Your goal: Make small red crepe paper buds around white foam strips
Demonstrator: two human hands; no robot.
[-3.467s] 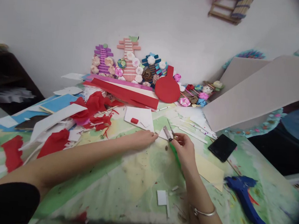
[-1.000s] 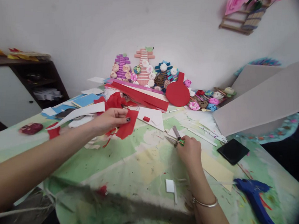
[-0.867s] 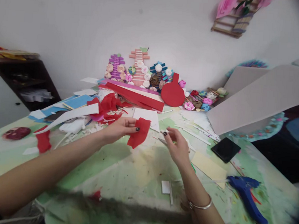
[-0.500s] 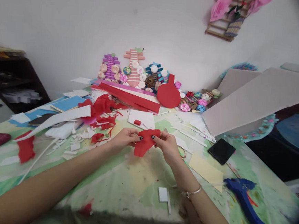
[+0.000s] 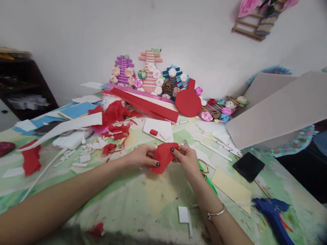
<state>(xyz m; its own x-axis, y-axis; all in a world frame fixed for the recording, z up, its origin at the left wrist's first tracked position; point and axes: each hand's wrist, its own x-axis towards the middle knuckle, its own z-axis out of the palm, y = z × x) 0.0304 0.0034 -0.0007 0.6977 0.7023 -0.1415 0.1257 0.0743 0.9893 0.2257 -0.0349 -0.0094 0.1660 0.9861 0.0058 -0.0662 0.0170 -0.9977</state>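
Both hands hold a small piece of red crepe paper [image 5: 164,158] above the near middle of the table. My left hand [image 5: 143,156] pinches its left side, thumb in front. At its upper right edge, my right hand [image 5: 186,157] grips it between thumb and fingers. Behind the piece lies a white board [image 5: 163,128] with a small red block [image 5: 153,132] on it. Scissors [image 5: 204,167] with gold-coloured loops and a green part lie just right of my right hand, partly hidden by the wrist.
A blue glue gun [image 5: 278,226] lies at the right, near a black square pad [image 5: 249,167] and a cream card [image 5: 232,188]. Red paper scraps [image 5: 114,113] and white offcuts spread to the left. A red round shape with a stem [image 5: 189,102] leans among flower-decorated crafts by the wall.
My left hand has slid lower along the red paper, and the paper's top edge now looks more rounded. The whole view has shifted slightly.
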